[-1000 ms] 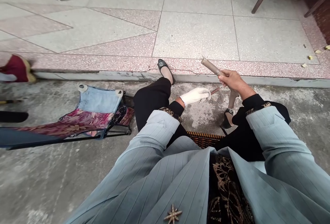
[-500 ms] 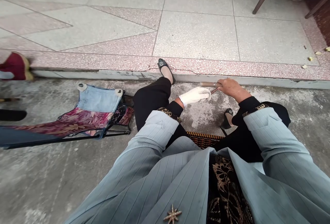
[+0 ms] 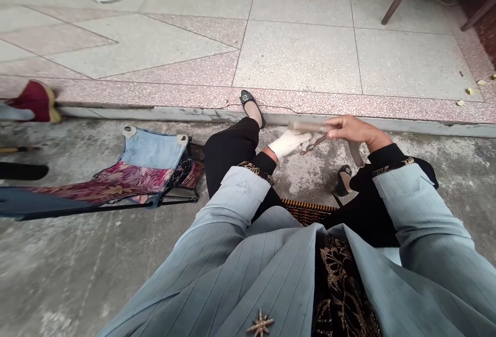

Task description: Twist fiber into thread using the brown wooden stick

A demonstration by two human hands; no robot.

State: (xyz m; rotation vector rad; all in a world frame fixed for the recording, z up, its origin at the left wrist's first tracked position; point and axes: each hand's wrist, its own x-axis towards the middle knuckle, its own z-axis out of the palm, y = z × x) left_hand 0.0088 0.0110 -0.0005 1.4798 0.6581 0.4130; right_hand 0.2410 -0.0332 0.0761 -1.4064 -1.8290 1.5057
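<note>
My right hand (image 3: 351, 128) is bare and closed around a brownish rod-shaped tool (image 3: 306, 126), held level and pointing left, blurred by motion. My left hand (image 3: 290, 142) wears a white glove and is closed on a thin reddish stick (image 3: 314, 144) just below the rod. Both hands are out in front of my knees, above the concrete ground (image 3: 302, 171). My legs are in black trousers, with black flat shoes (image 3: 248, 100) on my feet.
A folding stool (image 3: 127, 177) with a blue and floral fabric seat lies on its side at the left. A raised tiled step (image 3: 294, 58) runs across ahead. A red shoe (image 3: 36, 102) sits at far left. A woven seat edge (image 3: 308, 208) shows beneath me.
My right hand has swung the rod down from an upward tilt to level and over the gloved left hand. The left hand has barely moved.
</note>
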